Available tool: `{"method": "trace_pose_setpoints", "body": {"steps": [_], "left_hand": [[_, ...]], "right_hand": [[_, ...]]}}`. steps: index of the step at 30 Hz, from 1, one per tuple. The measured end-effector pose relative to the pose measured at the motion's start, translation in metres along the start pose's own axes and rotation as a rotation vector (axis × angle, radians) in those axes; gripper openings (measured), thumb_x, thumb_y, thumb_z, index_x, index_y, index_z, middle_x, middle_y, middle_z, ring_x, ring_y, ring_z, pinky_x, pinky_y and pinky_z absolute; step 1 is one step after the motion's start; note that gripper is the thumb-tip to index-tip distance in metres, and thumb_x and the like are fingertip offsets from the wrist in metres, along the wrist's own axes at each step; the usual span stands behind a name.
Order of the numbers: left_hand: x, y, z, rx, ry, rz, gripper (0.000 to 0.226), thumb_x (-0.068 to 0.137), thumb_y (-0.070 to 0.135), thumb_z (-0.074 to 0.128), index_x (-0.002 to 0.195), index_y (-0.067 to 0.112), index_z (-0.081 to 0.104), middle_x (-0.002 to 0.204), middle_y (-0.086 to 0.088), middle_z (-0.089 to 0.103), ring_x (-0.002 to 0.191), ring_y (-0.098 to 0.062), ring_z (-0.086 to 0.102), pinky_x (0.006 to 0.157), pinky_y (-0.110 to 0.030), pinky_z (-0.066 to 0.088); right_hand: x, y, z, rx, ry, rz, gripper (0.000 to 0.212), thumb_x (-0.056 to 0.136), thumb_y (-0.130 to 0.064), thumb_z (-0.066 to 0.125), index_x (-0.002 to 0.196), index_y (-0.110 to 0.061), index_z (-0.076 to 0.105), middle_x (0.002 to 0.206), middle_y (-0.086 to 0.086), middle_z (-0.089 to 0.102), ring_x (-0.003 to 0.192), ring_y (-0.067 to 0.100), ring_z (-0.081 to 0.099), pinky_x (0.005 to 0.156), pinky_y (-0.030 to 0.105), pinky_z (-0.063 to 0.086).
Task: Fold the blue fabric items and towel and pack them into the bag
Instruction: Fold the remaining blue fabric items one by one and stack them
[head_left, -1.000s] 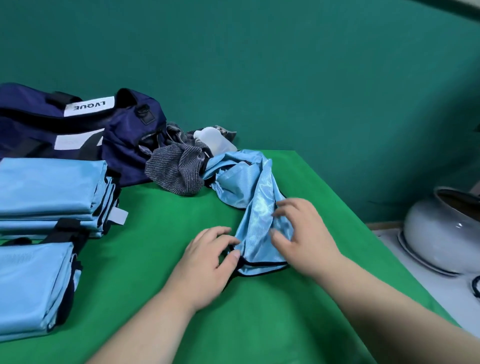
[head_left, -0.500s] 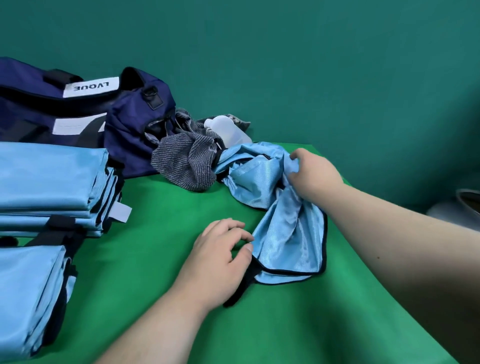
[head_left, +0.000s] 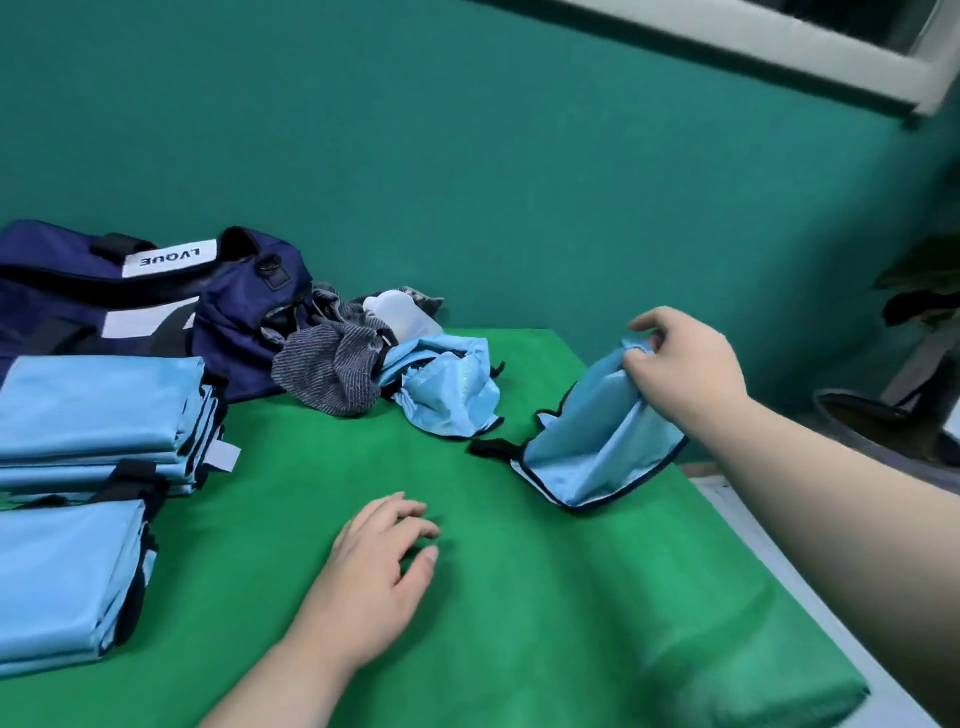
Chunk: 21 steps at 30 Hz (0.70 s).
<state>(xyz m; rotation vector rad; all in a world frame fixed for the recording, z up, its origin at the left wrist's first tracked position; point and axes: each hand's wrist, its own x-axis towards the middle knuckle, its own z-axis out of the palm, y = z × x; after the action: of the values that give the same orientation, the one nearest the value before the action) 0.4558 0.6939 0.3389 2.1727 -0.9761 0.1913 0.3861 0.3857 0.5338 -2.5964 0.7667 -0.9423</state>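
right hand (head_left: 685, 364): raised, thumb and fingers pinching the top edge of a blue fabric item (head_left: 587, 447); some fingertips are hidden behind the cloth.
held blue fabric item: hangs below the right hand, its black-trimmed lower edge touching the green table (head_left: 519, 639); its full shape is hard to make out.
left hand (head_left: 379, 577): palm down on the table, fingers relaxed and slightly spread, holding nothing.
crumpled blue fabric item (head_left: 447, 395): beyond the left hand, left of the right hand, bunched.
grey towel (head_left: 327, 369): just left of the crumpled item, touching it, part hidden.
white bottle (head_left: 400, 314): behind the towel, lower part concealed.
navy bag (head_left: 156, 306): far left of both hands, cut off by the frame; interior not visible.
folded blue stacks (head_left: 98, 410): left of the left hand, cut off at the frame edge.
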Motion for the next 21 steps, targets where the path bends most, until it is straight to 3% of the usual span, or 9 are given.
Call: {"method": "trace_pose_setpoints", "body": {"steps": [6,11,16,21], "left_hand": [[-0.055,0.033,-0.01,-0.069,0.021,-0.1,0.048,0.083,0.06,0.036,0.107,0.033,0.068,0.125,0.019,0.053,0.132,-0.006,0.038,0.113,-0.037,0.033],[-0.094,0.063,-0.016,-0.122,0.018,-0.146,0.045,0.076,0.061,0.038,0.108,0.04,0.062,0.126,0.02,0.051,0.128,0.001,0.035,0.111,-0.021,0.022],[-0.121,0.078,-0.021,-0.109,-0.01,-0.143,0.038,0.075,0.059,0.041,0.106,0.045,0.057,0.126,0.019,0.051,0.128,0.0,0.037,0.109,-0.017,0.02],[-0.141,0.087,-0.022,-0.073,-0.059,-0.139,0.027,0.076,0.058,0.042,0.099,0.052,0.054,0.126,0.029,0.046,0.13,0.002,0.035,0.109,-0.017,0.02]], "right_hand": [[-0.114,-0.023,0.004,-0.03,-0.303,-0.183,0.036,0.082,-0.024,0.058,0.117,-0.026,0.065,0.104,-0.004,0.068,0.101,0.021,0.061,0.083,0.029,0.045],[-0.212,-0.037,0.024,-0.074,-0.529,-0.463,0.041,0.084,-0.029,0.055,0.123,-0.026,0.063,0.109,-0.002,0.069,0.107,0.024,0.058,0.097,0.037,0.044],[-0.254,-0.017,0.018,0.122,-0.49,-0.522,0.036,0.084,-0.032,0.055,0.115,-0.02,0.069,0.104,0.0,0.069,0.104,0.022,0.059,0.097,0.036,0.046],[-0.266,0.028,0.005,0.243,-0.325,-0.403,0.035,0.078,-0.031,0.052,0.105,-0.021,0.071,0.101,-0.007,0.065,0.106,0.018,0.056,0.096,0.041,0.048]]}}
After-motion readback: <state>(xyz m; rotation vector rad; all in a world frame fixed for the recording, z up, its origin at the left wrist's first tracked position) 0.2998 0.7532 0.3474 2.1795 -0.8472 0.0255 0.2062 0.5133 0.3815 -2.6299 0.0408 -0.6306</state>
